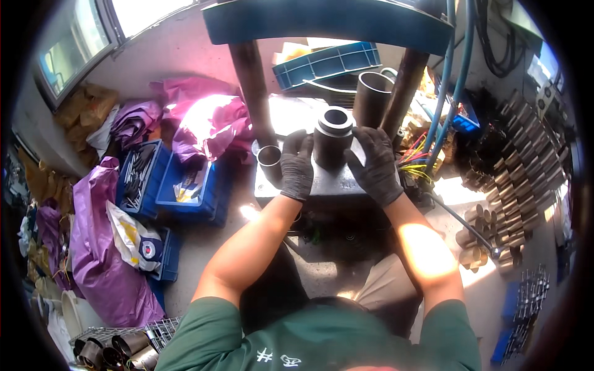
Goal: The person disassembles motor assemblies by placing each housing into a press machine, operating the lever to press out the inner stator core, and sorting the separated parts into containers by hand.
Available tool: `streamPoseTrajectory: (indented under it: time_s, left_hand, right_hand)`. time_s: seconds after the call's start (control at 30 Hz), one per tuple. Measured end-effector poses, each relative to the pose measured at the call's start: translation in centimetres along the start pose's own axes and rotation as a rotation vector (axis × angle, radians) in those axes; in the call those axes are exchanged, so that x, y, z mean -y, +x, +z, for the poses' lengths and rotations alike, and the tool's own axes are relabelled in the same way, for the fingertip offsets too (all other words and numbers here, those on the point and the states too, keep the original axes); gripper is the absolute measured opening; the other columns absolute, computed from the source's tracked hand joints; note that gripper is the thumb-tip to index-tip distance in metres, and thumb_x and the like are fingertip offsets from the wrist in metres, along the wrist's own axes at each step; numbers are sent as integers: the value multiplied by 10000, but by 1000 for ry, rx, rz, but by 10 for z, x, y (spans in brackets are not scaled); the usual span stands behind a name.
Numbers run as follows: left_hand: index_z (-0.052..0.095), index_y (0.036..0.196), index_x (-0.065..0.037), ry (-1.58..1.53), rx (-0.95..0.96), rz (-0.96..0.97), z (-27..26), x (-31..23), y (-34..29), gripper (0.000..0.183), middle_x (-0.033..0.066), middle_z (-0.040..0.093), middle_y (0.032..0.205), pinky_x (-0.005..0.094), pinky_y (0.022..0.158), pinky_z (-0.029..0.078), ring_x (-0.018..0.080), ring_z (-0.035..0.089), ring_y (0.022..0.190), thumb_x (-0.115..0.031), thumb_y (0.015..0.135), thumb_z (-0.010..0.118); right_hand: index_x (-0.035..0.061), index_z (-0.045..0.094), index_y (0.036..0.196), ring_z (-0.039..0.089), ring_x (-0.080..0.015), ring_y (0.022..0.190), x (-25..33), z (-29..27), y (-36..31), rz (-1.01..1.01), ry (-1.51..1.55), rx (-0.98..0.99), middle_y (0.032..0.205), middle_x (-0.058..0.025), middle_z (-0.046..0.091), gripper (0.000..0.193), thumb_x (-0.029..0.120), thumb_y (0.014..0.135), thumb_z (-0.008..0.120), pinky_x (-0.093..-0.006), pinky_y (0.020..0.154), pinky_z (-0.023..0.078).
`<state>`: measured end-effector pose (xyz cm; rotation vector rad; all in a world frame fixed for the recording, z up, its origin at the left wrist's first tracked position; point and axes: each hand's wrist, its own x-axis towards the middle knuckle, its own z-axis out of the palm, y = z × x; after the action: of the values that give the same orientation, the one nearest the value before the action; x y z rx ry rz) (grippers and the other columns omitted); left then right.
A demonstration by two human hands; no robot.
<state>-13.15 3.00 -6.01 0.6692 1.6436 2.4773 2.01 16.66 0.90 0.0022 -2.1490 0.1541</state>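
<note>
A dark metal cylinder [331,149] stands upright on the press's metal bed [291,190], with a lighter ring [335,120] on its top. My left hand [297,168], in a dark grey glove, is at its left side with fingers stretched forward. On the other side my right hand [376,167], gloved too, has its thumb apart from its fingers and close to the cylinder. Whether either hand touches the cylinder I cannot tell. Just left of my left hand stands a short open tube [269,157]. A wider tube [373,99] stands behind my right hand.
The press's blue crossbeam [328,28] spans above the bed on two posts. Blue bins [179,191] and purple sacks [102,247] lie at left. Blue hoses [447,80] hang at right, near a long metal rod [461,224] and stacked metal tubes [526,167].
</note>
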Motion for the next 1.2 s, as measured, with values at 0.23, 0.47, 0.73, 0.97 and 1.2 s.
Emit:
streamPoseTrajectory:
  time_s: [0.23,0.47,0.73,0.97,1.2]
  left_hand:
    - [662,1171,13,512,42,301,-8,46,23,208,107,661,1130,356,1033,474,214,609,1130,-148,1048,614]
    - [677,1266,1,475,146,-4,-10,68,41,294,146,613,1288,363,1099,446,259,589,1221,-196,1088,551]
    - [562,1384,-40,46,243,-600,-10,50,32,389,130,624,1212,353,820,570,215,634,1001,-256,1064,609]
    - [503,1509,-88,85,302,-512,13,41,21,581,95,677,1140,349,786,573,208,651,948,-328,1006,667]
    - [514,1472,-31,170,237,-488,23,33,26,527,142,712,1014,334,753,602,203,706,853,-84,974,679]
  right_hand:
    - [6,568,1366,641,-380,1074,3,70,53,36,-65,282,1067,-204,693,559,244,872,671,-519,1036,451]
    - [37,547,1348,615,-413,1122,-8,39,29,30,199,161,1135,-200,666,591,239,827,740,-513,1020,476]
    - [73,394,1581,603,-465,1252,-28,18,-17,321,106,147,1318,-286,644,939,408,816,823,-490,1044,506]
    - [63,425,1589,567,-364,1360,-78,23,-68,849,341,-59,1461,-258,590,973,381,811,914,-398,1150,448]
    - [27,423,1591,566,-261,1312,-92,26,-79,1090,758,-183,1475,-183,560,811,34,877,808,-354,1122,484]
